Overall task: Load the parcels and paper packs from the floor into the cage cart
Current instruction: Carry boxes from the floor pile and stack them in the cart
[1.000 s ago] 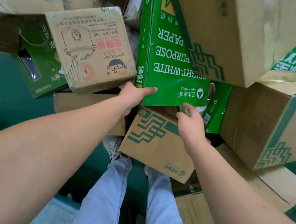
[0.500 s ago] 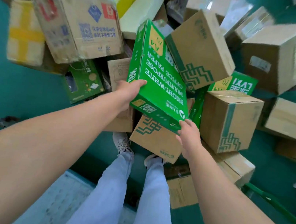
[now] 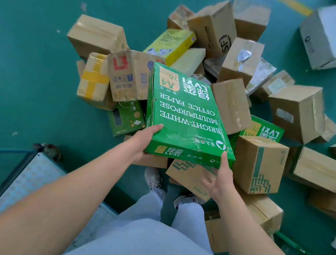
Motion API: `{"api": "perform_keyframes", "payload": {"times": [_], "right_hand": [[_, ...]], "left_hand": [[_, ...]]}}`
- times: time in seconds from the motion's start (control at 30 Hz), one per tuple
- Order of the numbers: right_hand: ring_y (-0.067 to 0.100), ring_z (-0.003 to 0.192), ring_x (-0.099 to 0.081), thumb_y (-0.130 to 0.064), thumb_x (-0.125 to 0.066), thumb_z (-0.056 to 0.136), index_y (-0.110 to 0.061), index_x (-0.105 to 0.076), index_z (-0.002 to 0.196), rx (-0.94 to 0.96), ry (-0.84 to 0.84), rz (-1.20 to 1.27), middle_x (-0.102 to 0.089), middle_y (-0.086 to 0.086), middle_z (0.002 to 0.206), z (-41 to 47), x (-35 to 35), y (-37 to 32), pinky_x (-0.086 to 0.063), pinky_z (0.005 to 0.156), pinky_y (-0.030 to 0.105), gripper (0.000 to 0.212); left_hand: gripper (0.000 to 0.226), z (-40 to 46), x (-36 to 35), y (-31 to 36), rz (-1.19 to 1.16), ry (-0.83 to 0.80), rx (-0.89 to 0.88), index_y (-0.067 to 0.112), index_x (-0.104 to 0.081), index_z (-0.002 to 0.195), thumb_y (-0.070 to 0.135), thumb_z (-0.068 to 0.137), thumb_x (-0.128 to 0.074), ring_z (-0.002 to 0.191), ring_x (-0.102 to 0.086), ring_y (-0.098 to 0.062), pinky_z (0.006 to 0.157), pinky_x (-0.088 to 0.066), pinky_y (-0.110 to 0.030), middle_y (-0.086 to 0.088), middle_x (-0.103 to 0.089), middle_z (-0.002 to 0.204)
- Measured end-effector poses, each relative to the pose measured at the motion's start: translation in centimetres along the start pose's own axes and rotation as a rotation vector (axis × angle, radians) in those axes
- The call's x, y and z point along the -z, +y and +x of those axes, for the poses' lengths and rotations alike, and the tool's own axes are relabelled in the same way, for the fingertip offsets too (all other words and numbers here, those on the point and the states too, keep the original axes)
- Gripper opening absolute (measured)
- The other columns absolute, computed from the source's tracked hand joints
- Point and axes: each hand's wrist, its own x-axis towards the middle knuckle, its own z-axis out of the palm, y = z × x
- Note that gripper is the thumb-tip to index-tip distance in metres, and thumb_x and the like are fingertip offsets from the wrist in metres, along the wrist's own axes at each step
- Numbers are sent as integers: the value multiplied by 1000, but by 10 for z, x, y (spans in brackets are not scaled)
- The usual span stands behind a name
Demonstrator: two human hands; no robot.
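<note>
Progress: we judge the loading barely begun; many cardboard parcels (image 3: 233, 106) and a second green paper pack (image 3: 264, 130) lie heaped on the floor (image 3: 23, 40).
In hand: one green A4 office paper pack (image 3: 186, 117), lifted above the heap.
Left hand (image 3: 140, 143): we grip its near left corner, thumb on top.
Right hand (image 3: 220, 179): we clasp its near right corner, fingers beneath.
Cage cart (image 3: 25, 173): only a metal edge shows, lower left.

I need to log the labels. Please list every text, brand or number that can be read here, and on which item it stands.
"BRIGHT-WHITE MULTIPURPOSE OFFICE PAPER": held green paper pack, upside down to the camera.
"A4", "70", "LVYI": same pack, far end.
"LVYI", "70": second green pack in the pile.
"SF": brown box at the back.
Chinese characters, the "ASIA SYMBOL" line, shipping labels: too small or blurred.
</note>
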Motion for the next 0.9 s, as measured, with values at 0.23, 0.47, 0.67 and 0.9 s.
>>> {"api": "perform_keyframes", "payload": {"times": [0.23,0.47,0.67,0.9], "right_hand": [[37,101,-68,-52,-78,86,-29,-17,154,50,84,283,-50,19,139,-12,-1,-12,-63,61,45,93],[31,103,-63,-42,-69,96,-21,-35,152,65,80,416,-54,16,137,-3,33,-21,-60,51,32,69],[31,134,-52,-23,-44,110,-29,-26,161,156,78,455,-41,8,159,-8,77,-23,-57,97,47,55],[36,147,-39,-25,-42,112,-18,-25,163,134,-34,279,-27,11,167,-22,76,-29,-40,117,49,55]], "left_hand": [[42,-23,3,4,33,-82,-14,21,-67,121,54,95,-64,103,-74,-24,80,-58,-33,-6,-78,111],[48,-29,-34,6,60,-57,-48,18,-68,120,56,92,-69,105,-72,-23,106,-52,-45,-3,-77,110],[61,-60,-96,11,360,-81,-159,22,-34,160,48,106,-47,154,-27,-26,124,-20,-43,1,-30,166],[45,-82,-133,13,277,-76,-189,28,-43,155,26,111,-43,153,-27,-26,121,-25,-38,-2,-30,166]]}}
